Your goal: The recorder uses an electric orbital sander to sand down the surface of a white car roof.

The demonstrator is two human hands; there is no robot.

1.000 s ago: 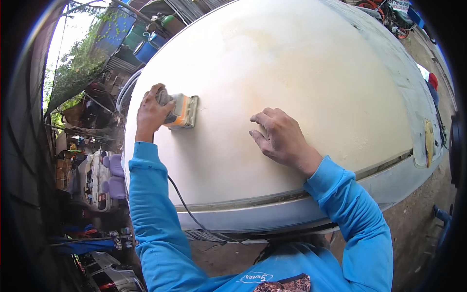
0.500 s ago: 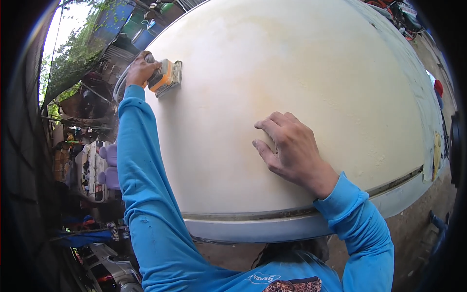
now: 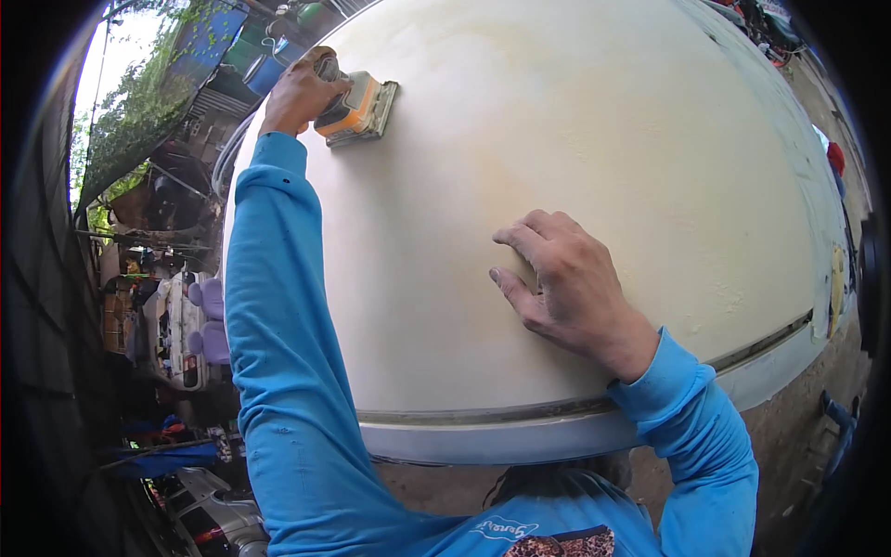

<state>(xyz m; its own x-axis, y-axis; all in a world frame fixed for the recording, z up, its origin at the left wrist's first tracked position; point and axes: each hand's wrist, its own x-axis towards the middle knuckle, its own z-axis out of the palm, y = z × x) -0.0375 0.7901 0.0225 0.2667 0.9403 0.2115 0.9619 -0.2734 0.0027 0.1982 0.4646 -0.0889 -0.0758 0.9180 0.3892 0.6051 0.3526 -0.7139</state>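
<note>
My left hand (image 3: 301,95) grips the dark upper body of an orange and grey power sander (image 3: 364,110), whose square pad rests on a large, cream-coloured vehicle panel (image 3: 464,111) near its upper left side. My right hand (image 3: 566,283) lies lower on the panel, right of centre, palm down, with fingers apart and slightly bent and nothing in them. Its fingertips are dusty. A narrow dark channel (image 3: 492,410) runs along the panel's near edge.
Green and blue drums (image 3: 262,70), a car body with purple seats (image 3: 212,336) and a dark mesh screen (image 3: 42,278) are on the left. Red machinery shows at the top right, a yellowish strip (image 3: 836,278) at the panel's right end, and blue piping (image 3: 838,422) at lower right.
My left hand and the sander have travelled forward across the panel, first leftward, then back to the right. My right hand has shifted slightly rightward.
</note>
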